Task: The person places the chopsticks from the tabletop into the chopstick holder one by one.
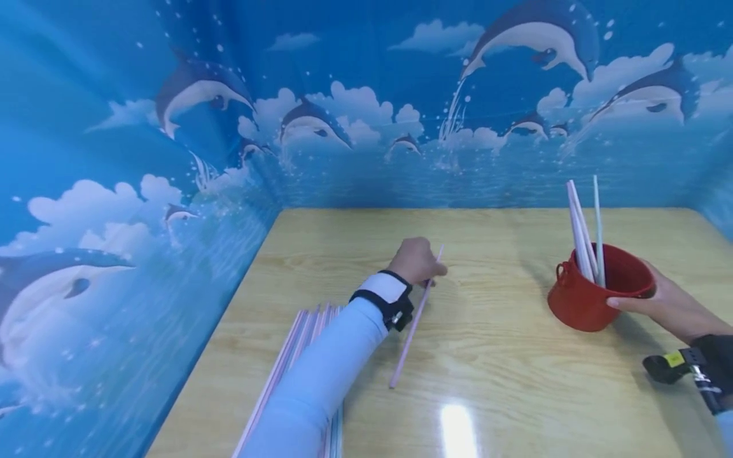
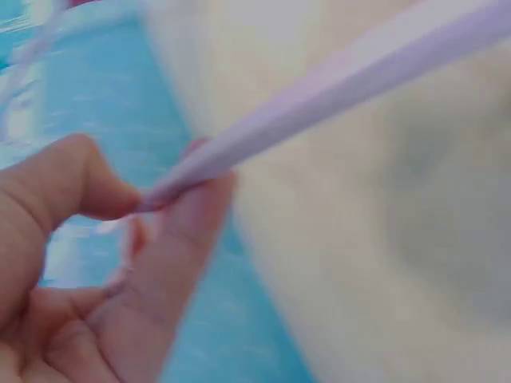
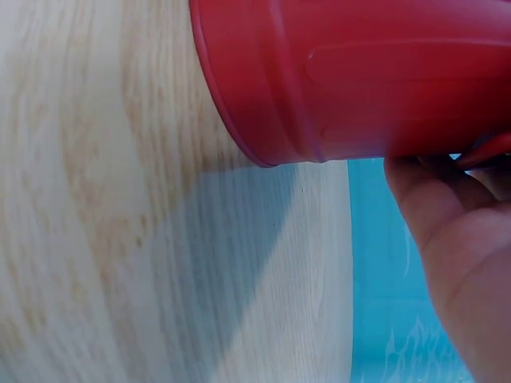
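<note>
My left hand (image 1: pixel 417 261) pinches a long pale pink straw (image 1: pixel 413 321) near its upper end; the straw slants down toward me over the wooden table (image 1: pixel 492 356). In the left wrist view the straw (image 2: pixel 335 104) runs from between thumb and fingers (image 2: pixel 180 215), blurred. My right hand (image 1: pixel 667 305) grips the rim of a small red bucket (image 1: pixel 590 292) at the table's right. The bucket tilts a little toward the left and holds a few white straws (image 1: pixel 584 232) standing upright. The right wrist view shows the bucket's red side (image 3: pixel 359 72) and my fingers (image 3: pixel 455 239) against it.
A bundle of several pink and white straws (image 1: pixel 298 356) lies on the table at the left, partly under my left sleeve. Blue dolphin-print walls (image 1: pixel 143 191) close in the table on the left, back and right. Glare marks the table's near middle.
</note>
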`<move>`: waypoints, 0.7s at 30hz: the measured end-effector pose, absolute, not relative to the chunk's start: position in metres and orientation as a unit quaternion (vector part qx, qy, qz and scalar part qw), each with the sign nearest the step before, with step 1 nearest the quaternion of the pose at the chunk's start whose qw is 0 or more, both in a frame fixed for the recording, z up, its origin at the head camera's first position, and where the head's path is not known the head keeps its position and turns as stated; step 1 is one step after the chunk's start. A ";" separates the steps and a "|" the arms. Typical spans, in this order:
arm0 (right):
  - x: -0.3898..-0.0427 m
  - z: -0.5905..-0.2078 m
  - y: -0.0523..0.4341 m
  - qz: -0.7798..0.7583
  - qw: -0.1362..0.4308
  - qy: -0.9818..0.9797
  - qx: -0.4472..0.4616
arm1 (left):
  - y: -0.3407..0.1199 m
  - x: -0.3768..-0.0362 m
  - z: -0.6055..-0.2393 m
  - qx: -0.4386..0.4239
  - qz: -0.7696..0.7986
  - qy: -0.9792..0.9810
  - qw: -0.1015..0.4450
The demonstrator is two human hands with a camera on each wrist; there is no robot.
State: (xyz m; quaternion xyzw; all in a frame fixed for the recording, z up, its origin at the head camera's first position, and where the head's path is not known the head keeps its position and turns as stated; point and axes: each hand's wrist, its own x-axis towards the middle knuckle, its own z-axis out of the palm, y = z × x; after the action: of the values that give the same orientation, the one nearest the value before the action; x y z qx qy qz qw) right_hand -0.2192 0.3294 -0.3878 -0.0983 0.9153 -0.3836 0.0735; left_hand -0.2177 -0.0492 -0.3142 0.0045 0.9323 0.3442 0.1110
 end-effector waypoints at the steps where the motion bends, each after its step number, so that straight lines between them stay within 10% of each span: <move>1: -0.219 -0.386 0.330 -0.383 0.072 0.916 -0.098 | -0.041 -0.221 -0.301 0.016 0.393 0.914 0.098; 11: -0.216 -0.380 0.328 -0.397 0.076 0.909 -0.105 | 0.044 -0.207 -0.196 0.216 0.580 0.767 -0.169; 21: -0.213 -0.378 0.327 -0.409 0.073 0.902 -0.116 | 0.102 -0.227 -0.272 0.189 0.540 0.811 -0.123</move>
State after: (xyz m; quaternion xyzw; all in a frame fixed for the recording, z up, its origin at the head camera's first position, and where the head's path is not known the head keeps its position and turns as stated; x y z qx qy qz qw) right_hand -0.2131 0.3268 -0.3783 -0.1162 0.9023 -0.4087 0.0734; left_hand -0.2272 0.1022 -0.2715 0.1887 0.8109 0.5400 -0.1230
